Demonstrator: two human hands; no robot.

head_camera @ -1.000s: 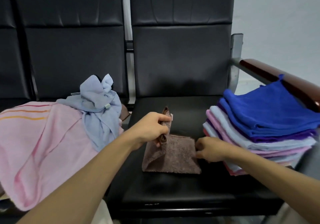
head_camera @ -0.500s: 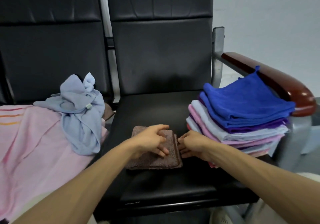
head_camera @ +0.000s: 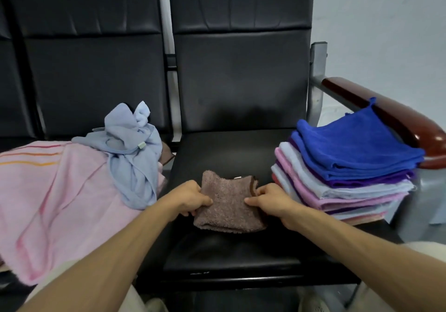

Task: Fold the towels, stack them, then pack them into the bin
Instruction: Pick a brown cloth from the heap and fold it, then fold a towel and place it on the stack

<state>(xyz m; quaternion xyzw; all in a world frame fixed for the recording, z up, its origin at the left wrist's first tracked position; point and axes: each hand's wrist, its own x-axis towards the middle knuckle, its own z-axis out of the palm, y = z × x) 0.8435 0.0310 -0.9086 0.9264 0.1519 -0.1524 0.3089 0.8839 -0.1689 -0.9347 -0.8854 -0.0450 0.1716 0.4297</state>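
While both hands grip the folded brown towel (head_camera: pixel 229 205), left hand (head_camera: pixel 190 199) and right hand (head_camera: pixel 270 199) pinching opposite edges, folding looks done; next it probably goes onto the stack (head_camera: pixel 347 169) just right of the right hand.

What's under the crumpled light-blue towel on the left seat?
The crumpled light-blue towel lies on a spread pink towel with orange stripes. A brown cloth corner pokes out at its right edge. How far that cloth runs beneath, and anything else there, is covered.
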